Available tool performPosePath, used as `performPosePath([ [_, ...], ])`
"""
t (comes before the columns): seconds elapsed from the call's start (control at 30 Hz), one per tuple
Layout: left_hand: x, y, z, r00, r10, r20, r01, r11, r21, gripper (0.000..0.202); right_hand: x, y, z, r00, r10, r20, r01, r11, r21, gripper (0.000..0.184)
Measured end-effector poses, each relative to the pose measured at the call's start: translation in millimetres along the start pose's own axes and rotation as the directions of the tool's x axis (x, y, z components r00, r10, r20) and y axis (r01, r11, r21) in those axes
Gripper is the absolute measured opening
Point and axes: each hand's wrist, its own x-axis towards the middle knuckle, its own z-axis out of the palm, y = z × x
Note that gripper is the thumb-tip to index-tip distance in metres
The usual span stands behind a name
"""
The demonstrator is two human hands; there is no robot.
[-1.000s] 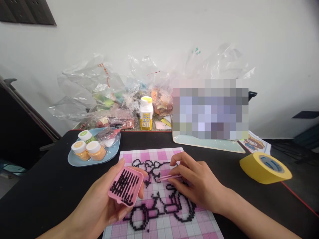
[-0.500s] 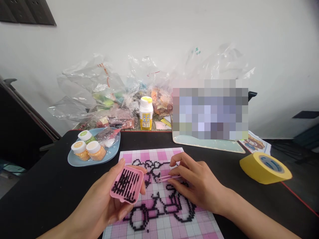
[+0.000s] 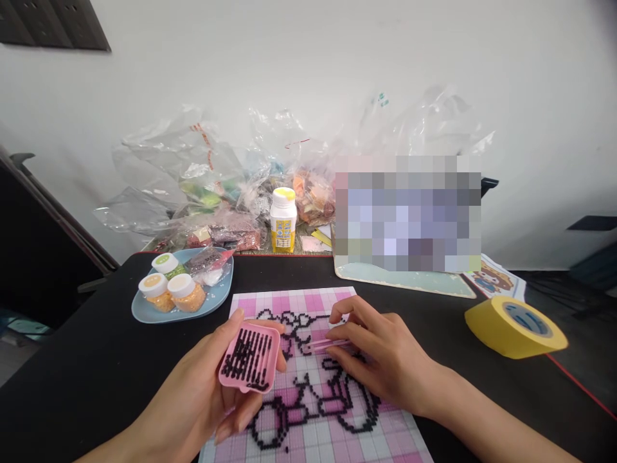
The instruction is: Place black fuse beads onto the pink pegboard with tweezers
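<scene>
Head cam, so only one view here, and I'm using the pegboard as the clock face with 12 at the wall side. The left hand sits at 9 o'clock, thumb and fingers wrapped round a small pink tray loaded with rows of black beads. The tray is up over the pegboard's left edge, tilted so you can see right into it

The right hand is at about 2 o'clock, fingertips pinched on some pink tweezers. Their tips point to 9, right down by the bead outline on the checked pegboard, but they're too small for me to tell if there's a bead in them

Around that on the black table: a blue plate at 10 with three lidded jars and a little bag of dark stuff, a white bottle with a yellow cap up near 12, clear plastic bags bunched behind it, a pixelated patch at 1, and a fat roll of yellow tape between 2 and 3
</scene>
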Motion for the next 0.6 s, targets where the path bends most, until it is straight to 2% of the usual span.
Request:
performPosePath([
  [0.2, 2, -3, 1.2, 0.996, 0.054, 0.073, -0.057, 0.997, 0.044, 0.040, 2, -4, -2, 0.998, -0.004, -0.055, 0.007, 0.998, 0.060, 0.009],
  [0.33, 2, -7, -2.1, 0.995, 0.033, 0.091, -0.042, 0.995, 0.095, 0.052, 3, -11, -3, 0.996, -0.008, -0.094, 0.024, 0.984, 0.176, 0.014],
  [0.6, 4, -10, -6.4, 0.985, -0.009, 0.170, -0.013, 0.991, 0.132, 0.070, 3, -14, -2, 1.000, -0.028, 0.013, 0.025, 0.980, 0.198, 0.018],
])
